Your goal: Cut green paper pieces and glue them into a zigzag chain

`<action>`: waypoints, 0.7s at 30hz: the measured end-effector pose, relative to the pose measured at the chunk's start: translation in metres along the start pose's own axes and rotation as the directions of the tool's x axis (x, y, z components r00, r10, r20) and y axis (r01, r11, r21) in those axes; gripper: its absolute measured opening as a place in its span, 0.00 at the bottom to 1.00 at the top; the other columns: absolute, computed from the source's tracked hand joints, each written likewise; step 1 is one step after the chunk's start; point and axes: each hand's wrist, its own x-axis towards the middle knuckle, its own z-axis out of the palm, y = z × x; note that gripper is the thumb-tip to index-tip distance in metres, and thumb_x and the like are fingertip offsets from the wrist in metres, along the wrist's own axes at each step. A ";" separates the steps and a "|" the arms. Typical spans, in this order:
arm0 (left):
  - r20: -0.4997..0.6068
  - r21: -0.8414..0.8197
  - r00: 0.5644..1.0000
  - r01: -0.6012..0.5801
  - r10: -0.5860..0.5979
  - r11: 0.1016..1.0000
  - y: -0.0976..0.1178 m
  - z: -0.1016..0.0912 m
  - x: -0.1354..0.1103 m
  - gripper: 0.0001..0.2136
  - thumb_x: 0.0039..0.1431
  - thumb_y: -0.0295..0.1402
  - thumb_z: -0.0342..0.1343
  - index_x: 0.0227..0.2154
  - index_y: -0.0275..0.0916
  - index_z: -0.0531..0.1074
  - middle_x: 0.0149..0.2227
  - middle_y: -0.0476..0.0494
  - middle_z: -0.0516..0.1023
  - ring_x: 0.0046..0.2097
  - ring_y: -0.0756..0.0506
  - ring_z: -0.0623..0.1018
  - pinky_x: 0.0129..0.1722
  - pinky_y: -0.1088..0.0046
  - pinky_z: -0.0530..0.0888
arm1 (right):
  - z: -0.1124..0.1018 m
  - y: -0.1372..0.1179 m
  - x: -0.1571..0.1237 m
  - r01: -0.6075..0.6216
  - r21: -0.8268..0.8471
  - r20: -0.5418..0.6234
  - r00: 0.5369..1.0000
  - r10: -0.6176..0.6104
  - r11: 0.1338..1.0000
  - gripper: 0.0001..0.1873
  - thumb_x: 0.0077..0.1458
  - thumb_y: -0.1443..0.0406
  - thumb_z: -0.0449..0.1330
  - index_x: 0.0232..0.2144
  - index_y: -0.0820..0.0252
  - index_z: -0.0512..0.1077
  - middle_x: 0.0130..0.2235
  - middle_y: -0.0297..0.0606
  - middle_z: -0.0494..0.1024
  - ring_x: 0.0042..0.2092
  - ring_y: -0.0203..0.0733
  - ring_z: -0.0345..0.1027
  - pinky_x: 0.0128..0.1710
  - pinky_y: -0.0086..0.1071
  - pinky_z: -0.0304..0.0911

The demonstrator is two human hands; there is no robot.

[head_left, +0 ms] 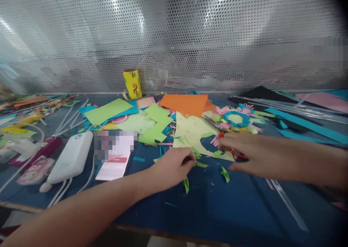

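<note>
My left hand (174, 165) rests on the blue table top (233, 203) with its fingers curled in, pinching at small green paper scraps (200, 164). My right hand (250, 153) lies flat, fingers stretched leftward, over the red handles of a pair of scissors (217, 125) whose metal blades point up and left. The scissors lie on a pale yellow sheet (190, 131) with a curved cut-out. Behind them sits a paper flower (237, 118) of blue, pink and green strips.
Green, orange and blue paper sheets litter the table's middle. A white power bank (72, 156) with cables, a pink tape dispenser (35, 171) and a white card (114, 165) lie at left. A yellow glue tube (132, 83) stands against the perforated metal wall. Long clear strips lie right.
</note>
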 end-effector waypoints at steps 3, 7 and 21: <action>0.009 -0.194 0.993 0.121 -0.122 0.973 0.001 0.001 0.002 0.05 0.58 0.30 0.46 0.30 0.37 0.66 0.27 0.48 0.72 0.30 0.50 0.74 0.28 0.75 0.70 | 0.014 0.002 -0.011 -0.023 0.005 0.121 0.992 0.023 1.000 0.13 0.44 0.60 0.59 0.34 0.59 0.70 0.39 0.42 0.72 0.39 0.48 0.67 0.35 0.36 0.61; 0.054 -0.349 0.976 0.217 -0.212 0.912 0.002 0.003 0.005 0.04 0.58 0.31 0.47 0.31 0.36 0.64 0.26 0.50 0.70 0.27 0.52 0.74 0.22 0.78 0.69 | 0.020 -0.001 -0.007 -0.026 0.115 0.168 0.986 0.007 0.993 0.14 0.49 0.60 0.55 0.38 0.59 0.68 0.40 0.41 0.70 0.41 0.46 0.65 0.38 0.36 0.60; 0.094 -0.327 0.950 0.312 -0.298 0.892 0.004 0.003 0.006 0.06 0.56 0.33 0.49 0.33 0.37 0.68 0.28 0.48 0.74 0.30 0.49 0.76 0.28 0.74 0.74 | 0.024 0.017 -0.022 0.056 0.203 0.109 0.991 -0.080 0.978 0.10 0.57 0.64 0.50 0.40 0.58 0.67 0.41 0.39 0.69 0.42 0.42 0.63 0.41 0.34 0.56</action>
